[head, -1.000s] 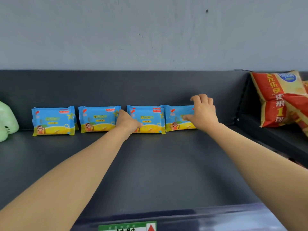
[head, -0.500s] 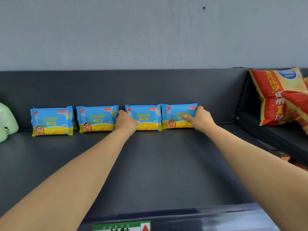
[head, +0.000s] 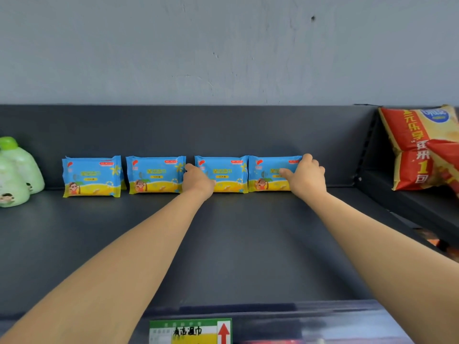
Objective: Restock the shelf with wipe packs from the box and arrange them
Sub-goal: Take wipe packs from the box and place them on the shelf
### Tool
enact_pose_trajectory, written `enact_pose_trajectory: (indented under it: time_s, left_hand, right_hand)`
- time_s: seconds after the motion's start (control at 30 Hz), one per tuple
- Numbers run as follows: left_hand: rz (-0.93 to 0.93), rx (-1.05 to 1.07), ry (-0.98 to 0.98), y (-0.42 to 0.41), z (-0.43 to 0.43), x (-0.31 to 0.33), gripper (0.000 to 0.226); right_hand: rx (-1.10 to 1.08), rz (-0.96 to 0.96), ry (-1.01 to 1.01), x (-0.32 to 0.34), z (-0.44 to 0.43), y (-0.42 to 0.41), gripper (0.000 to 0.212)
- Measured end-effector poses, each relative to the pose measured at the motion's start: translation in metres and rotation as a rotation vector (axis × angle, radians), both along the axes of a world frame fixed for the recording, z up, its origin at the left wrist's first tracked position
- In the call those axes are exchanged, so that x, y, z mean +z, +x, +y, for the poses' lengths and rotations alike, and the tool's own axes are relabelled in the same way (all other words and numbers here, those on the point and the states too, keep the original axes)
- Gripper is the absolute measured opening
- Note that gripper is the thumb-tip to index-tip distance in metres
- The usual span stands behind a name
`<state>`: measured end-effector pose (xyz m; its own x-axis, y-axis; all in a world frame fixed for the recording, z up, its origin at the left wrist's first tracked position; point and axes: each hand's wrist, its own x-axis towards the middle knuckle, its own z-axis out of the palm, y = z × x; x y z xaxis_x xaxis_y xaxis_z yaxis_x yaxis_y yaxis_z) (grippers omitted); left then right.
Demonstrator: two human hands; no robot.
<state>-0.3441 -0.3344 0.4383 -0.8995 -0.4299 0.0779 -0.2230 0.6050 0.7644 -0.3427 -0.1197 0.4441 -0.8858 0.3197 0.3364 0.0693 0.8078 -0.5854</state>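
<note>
Several blue-and-yellow wipe packs stand upright in a row against the back wall of the dark shelf [head: 236,244]. From the left: first pack [head: 92,176], second pack [head: 155,174], third pack [head: 227,173], fourth pack [head: 269,173]. My left hand [head: 197,181] rests at the gap between the second and third packs, fingers on the third pack's left edge. My right hand [head: 306,176] grips the right end of the fourth pack, thumb on its front. The box is out of sight.
Green bottles [head: 15,170] stand at the shelf's left end. A red-and-yellow snack bag [head: 419,147] leans in the neighbouring bay on the right, past a divider [head: 367,155]. A price label [head: 190,331] sits on the front rail.
My right hand dropped from on top of the fourth pack to its right end. The third and fourth packs now stand closer together. The view shifted slightly right.
</note>
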Motion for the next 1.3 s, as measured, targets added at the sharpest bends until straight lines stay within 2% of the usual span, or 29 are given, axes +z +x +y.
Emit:
enact_pose_trajectory:
  time_s: [0.17, 0.33, 0.5, 0.6, 0.7, 0.9, 1.0, 1.17, 1.3]
  left_hand:
    - [-0.038, -0.015, -0.056, 0.008, -0.002, 0.002, 0.067]
    - [0.14, -0.013, -0.141, 0.029, 0.005, 0.017, 0.038]
    - [0.134, -0.276, -0.293, 0.07, 0.02, 0.049, 0.023]
    - [0.143, -0.472, -0.413, 0.107, 0.028, 0.067, 0.014]
    - [0.206, -0.627, -0.441, 0.143, 0.039, 0.07, 0.014]
    - [0.346, -0.952, -0.405, 0.177, 0.094, 0.051, 0.013]
    - [0.348, -1.155, -0.355, 0.202, 0.133, 0.036, 0.014]
    - [0.249, -1.462, -0.395, 0.261, 0.203, -0.004, 0.017]
    - [0.049, -1.631, -0.528, 0.301, 0.261, -0.058, 0.017]
  right_hand:
    - [-0.031, 0.085, 0.052, 0.009, -0.007, 0.008, 0.045]
    - [0.114, 0.187, 0.092, 0.017, -0.024, 0.019, 0.041]
    - [0.25, 0.217, 0.108, 0.028, -0.043, 0.042, 0.035]
    - [0.264, 0.209, 0.159, 0.033, -0.042, 0.065, 0.03]
    - [0.243, 0.184, 0.212, 0.033, -0.031, 0.097, 0.027]
    - [0.063, 0.116, 0.311, 0.011, 0.013, 0.185, 0.018]
    - [-0.115, 0.069, 0.317, -0.008, 0.047, 0.239, 0.018]
    - [-0.448, 0.01, 0.223, -0.056, 0.11, 0.341, 0.019]
    - [-0.608, -0.17, 0.07, -0.111, 0.147, 0.405, 0.02]
